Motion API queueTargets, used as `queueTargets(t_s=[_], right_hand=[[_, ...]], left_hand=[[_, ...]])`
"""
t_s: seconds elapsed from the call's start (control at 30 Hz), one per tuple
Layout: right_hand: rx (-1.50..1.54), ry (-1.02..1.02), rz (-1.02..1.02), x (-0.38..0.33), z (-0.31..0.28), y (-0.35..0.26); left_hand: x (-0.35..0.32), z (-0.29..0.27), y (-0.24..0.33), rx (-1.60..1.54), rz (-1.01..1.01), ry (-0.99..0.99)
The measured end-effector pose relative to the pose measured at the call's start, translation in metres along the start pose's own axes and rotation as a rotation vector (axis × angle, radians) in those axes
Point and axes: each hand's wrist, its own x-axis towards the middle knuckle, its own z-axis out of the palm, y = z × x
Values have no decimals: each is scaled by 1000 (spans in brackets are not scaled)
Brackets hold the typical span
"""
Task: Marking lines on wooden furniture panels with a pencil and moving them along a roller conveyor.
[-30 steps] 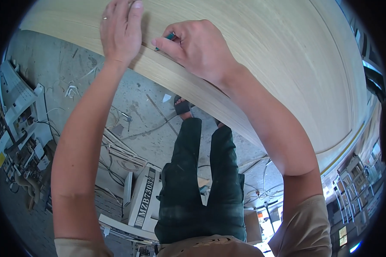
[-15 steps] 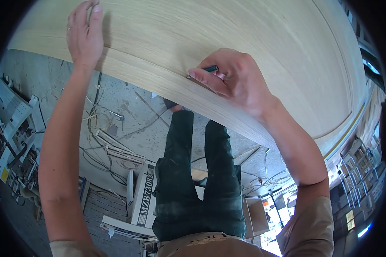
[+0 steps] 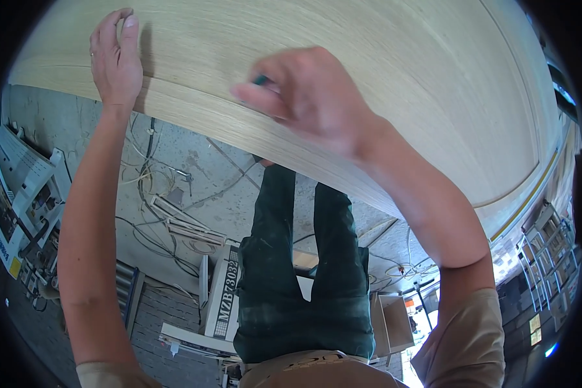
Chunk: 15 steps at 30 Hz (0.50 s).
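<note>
Pinching a slim dark-green stick (image 3: 261, 80) between thumb and curled fingers, the right hand (image 3: 313, 97) is over a broad, pale, wood-grained panel (image 3: 407, 84). The hand is blurred, and whether the stick's tip touches the panel cannot be told. Well apart to its left, the left hand (image 3: 116, 61) holds nothing, its fingers loosely bent over the panel; how firmly it rests there is unclear. Between the hands, a thin dark line (image 3: 194, 92) runs along the panel near its closest edge. A light, steady grip and a well-braced left hand would probably serve best. Below the hands lie dark-green trousers (image 3: 275, 271) and a grey concrete floor (image 3: 194, 145) with loose black cables (image 3: 150, 155), which could catch the feet. Beyond the right forearm stands a silvery metal rack (image 3: 549, 262).
</note>
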Motion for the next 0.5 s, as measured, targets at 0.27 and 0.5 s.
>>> queueTargets(t_s=[0.27,0.5], right_hand=[[-58,-18,-52,-8,-12,8],[6,-82,6,-113,-59,43]], left_hand=[[1,3,-9,-36,4,20],[-1,3,-23,-14,-2,13]])
